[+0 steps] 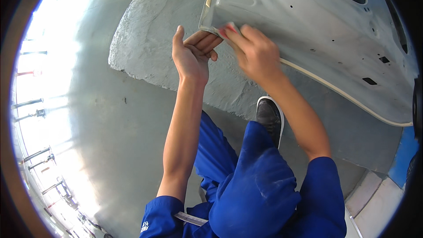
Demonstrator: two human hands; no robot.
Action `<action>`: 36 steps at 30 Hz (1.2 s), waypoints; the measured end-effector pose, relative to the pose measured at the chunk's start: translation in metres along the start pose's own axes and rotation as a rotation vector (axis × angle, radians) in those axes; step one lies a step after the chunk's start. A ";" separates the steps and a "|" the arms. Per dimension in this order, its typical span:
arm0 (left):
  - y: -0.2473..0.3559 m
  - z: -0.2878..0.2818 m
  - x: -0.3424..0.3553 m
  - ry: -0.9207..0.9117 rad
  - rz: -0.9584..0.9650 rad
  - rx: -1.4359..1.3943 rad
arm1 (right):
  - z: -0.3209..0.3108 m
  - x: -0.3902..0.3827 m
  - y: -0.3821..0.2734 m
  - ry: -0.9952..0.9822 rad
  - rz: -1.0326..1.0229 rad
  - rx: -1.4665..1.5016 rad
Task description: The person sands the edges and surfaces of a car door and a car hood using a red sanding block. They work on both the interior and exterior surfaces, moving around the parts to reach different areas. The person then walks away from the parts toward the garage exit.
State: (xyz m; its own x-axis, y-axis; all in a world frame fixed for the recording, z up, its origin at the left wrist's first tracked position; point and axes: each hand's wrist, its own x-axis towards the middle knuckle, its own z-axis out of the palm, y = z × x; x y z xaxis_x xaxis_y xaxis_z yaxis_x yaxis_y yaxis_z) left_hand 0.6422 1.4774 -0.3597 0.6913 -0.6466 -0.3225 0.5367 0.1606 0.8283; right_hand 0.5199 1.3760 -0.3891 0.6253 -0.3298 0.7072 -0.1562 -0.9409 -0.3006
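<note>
Place: apparently an auto-body workshop
Car-body panel [304,33]: bare, grey, 2 o'clock
Workwear [255,189]: blue, 5 o'clock
Floor [132,123]: grey, 9 o'clock

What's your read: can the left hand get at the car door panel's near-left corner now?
Likely yes: the left hand is at that corner of the car door panel, nothing visible between; the right hand holds a red pad alongside.

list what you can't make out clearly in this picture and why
- Left hand, head view: some fingertips, hidden by the corner of the grey metal panel.
- Red-and-grey pad, head view: full shape and what it is, blurred and partly covered by the right hand.
- Panel's upper part, head view: cut off by the top edge.
- Equipment along the left rim, head view: too small, washed out by glare.
</note>
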 end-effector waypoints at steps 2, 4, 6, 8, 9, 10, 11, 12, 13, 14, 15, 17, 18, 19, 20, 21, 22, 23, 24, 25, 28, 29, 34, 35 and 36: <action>-0.003 0.004 -0.001 0.020 0.044 0.067 | -0.022 -0.022 0.009 -0.084 0.000 -0.121; -0.003 0.004 -0.003 0.031 0.111 0.194 | -0.050 -0.033 0.006 -0.191 0.008 -0.213; -0.001 0.006 -0.004 0.057 0.119 0.197 | -0.065 -0.041 0.012 -0.203 0.018 -0.243; 0.000 0.007 -0.002 0.064 0.119 0.206 | -0.067 -0.041 0.009 -0.202 0.017 -0.269; 0.002 0.008 0.000 0.055 0.115 0.214 | -0.059 -0.038 0.007 -0.187 -0.003 -0.253; 0.003 0.009 0.001 0.046 0.110 0.223 | -0.046 -0.032 0.006 -0.172 -0.020 -0.237; 0.005 0.009 -0.001 0.067 0.112 0.224 | -0.034 -0.027 0.003 -0.151 -0.040 -0.217; 0.004 0.012 0.000 0.075 0.110 0.222 | -0.027 -0.024 0.000 -0.132 -0.042 -0.229; 0.002 0.015 0.001 0.082 0.106 0.220 | -0.023 -0.021 -0.002 -0.113 -0.044 -0.242; -0.001 0.015 0.001 0.086 0.123 0.219 | -0.022 -0.027 -0.002 -0.107 -0.034 -0.249; -0.002 0.013 0.003 0.088 0.138 0.218 | -0.025 -0.032 0.003 -0.109 -0.086 -0.234; -0.004 0.005 0.007 0.123 0.165 0.220 | -0.034 -0.045 0.016 -0.118 -0.194 -0.209; -0.005 0.003 0.009 0.120 0.176 0.217 | -0.042 -0.055 0.023 -0.144 -0.192 -0.241; -0.008 0.002 0.009 0.119 0.186 0.213 | -0.048 -0.066 0.030 -0.171 -0.191 -0.273; -0.007 0.001 0.008 0.117 0.188 0.230 | -0.052 -0.073 0.034 -0.189 -0.193 -0.291; -0.006 0.002 0.006 0.116 0.190 0.247 | -0.058 -0.078 0.035 -0.176 -0.156 -0.293; -0.005 0.003 0.006 0.117 0.194 0.263 | -0.066 -0.084 0.032 -0.162 -0.121 -0.294; -0.005 0.007 0.007 0.122 0.203 0.246 | -0.071 -0.088 0.031 -0.146 -0.083 -0.294; -0.005 0.009 0.005 0.130 0.211 0.236 | -0.069 -0.086 0.027 -0.082 -0.085 -0.269; -0.005 0.010 0.004 0.139 0.219 0.227 | -0.060 -0.077 0.019 -0.017 -0.087 -0.244; -0.007 0.004 0.010 0.127 0.209 0.204 | -0.032 -0.048 0.009 -0.023 -0.007 -0.252; -0.008 0.001 0.012 0.121 0.198 0.197 | -0.021 -0.044 -0.002 -0.025 0.027 -0.269; -0.011 0.001 0.015 0.130 0.208 0.201 | -0.002 -0.048 -0.012 0.055 0.121 -0.284; -0.011 0.006 0.012 0.148 0.210 0.202 | -0.004 -0.051 -0.010 0.050 0.114 -0.303; -0.012 0.006 0.013 0.168 0.212 0.202 | -0.008 -0.055 -0.006 0.044 0.108 -0.322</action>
State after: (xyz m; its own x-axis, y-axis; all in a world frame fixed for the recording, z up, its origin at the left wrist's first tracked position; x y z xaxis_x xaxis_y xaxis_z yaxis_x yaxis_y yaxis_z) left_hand 0.6422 1.4621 -0.3708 0.8563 -0.4800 -0.1905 0.2776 0.1168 0.9536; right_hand 0.4809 1.3993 -0.4210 0.5597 -0.4249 0.7115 -0.4574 -0.8743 -0.1623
